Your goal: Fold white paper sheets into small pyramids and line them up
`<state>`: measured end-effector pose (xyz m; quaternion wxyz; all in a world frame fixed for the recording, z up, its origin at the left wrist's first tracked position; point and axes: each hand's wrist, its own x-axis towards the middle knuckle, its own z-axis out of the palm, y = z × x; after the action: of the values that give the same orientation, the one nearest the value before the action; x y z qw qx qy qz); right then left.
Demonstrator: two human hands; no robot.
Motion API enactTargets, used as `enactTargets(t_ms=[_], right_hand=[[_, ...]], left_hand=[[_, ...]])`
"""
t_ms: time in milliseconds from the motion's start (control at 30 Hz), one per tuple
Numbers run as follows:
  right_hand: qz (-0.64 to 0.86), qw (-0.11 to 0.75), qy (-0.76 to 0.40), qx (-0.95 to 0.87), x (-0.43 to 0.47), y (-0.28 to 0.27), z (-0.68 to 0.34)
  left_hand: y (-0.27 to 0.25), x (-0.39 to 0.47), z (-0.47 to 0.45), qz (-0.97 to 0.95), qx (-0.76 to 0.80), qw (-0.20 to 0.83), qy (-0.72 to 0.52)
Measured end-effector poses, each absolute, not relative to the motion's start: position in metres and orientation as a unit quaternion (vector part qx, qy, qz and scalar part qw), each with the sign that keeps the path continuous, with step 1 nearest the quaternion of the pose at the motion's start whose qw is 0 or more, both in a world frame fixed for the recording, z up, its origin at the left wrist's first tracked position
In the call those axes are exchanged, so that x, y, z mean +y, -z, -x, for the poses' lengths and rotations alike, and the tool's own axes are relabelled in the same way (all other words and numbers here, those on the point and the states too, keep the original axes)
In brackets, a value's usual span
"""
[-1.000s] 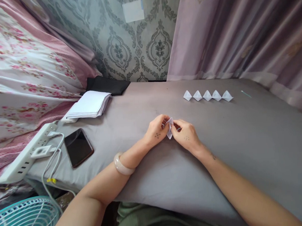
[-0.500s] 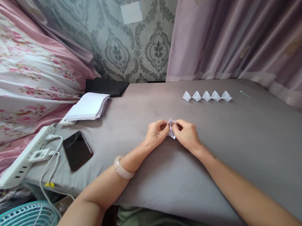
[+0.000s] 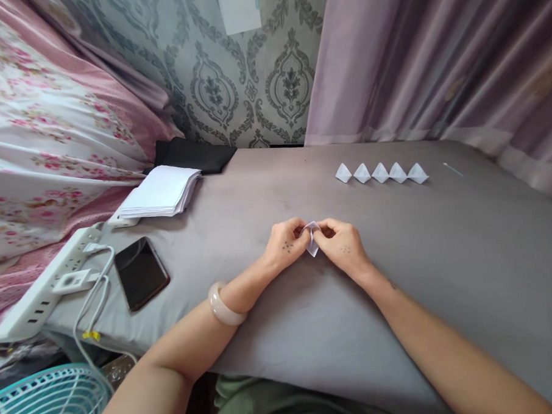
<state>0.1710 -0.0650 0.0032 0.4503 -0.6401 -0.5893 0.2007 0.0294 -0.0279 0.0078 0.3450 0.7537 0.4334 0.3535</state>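
"What do the fingers [image 3: 297, 223] grasp?"
"1 folded paper [image 3: 312, 248], between the left hand [image 3: 285, 245] and the right hand [image 3: 344, 248] (both grip it), over the gray cloth [image 3: 248, 190]."
"Farther out?"
"5 paper shapes [image 3: 380, 174] in a row, back right; 1 phone [image 3: 142, 274], left."

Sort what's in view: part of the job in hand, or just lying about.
Job in hand: folded paper, held by left hand and right hand; probably five paper shapes and paper stack.

Apparently just lying about: phone; thin stick; black item; power strip.
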Motion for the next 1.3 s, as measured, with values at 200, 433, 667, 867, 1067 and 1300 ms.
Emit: enactTargets(t_ms=[200,433,667,867,1067,1300], right_hand=[[0.63,0.431,-0.197,-0.615,-0.065,-0.001,-0.172],[0.613,0.445,-0.154,-0.635,-0.068,-0.005,-0.169],[0.61,0.468,-0.131,-0.626,-0.06,0.003,-0.173],[0.62,0.491,-0.129,-0.599,-0.058,0.003,-0.178],[0.616,0.499,-0.123,-0.597,-0.06,-0.004,-0.177],[0.592,0.486,-0.162,-0.622,-0.059,-0.001,-0.173]], left_hand=[[-0.003,-0.023,-0.026,-0.825,0.4,0.251,-0.311],[-0.004,-0.025,-0.025,-0.831,0.401,0.197,-0.331],[-0.001,-0.019,-0.026,-0.782,0.383,0.346,-0.349],[0.001,-0.017,-0.028,-0.633,0.323,0.625,-0.322],[0.002,-0.02,-0.03,-0.605,0.338,0.647,-0.319],[0.016,-0.015,-0.031,-0.679,0.353,0.506,-0.397]])
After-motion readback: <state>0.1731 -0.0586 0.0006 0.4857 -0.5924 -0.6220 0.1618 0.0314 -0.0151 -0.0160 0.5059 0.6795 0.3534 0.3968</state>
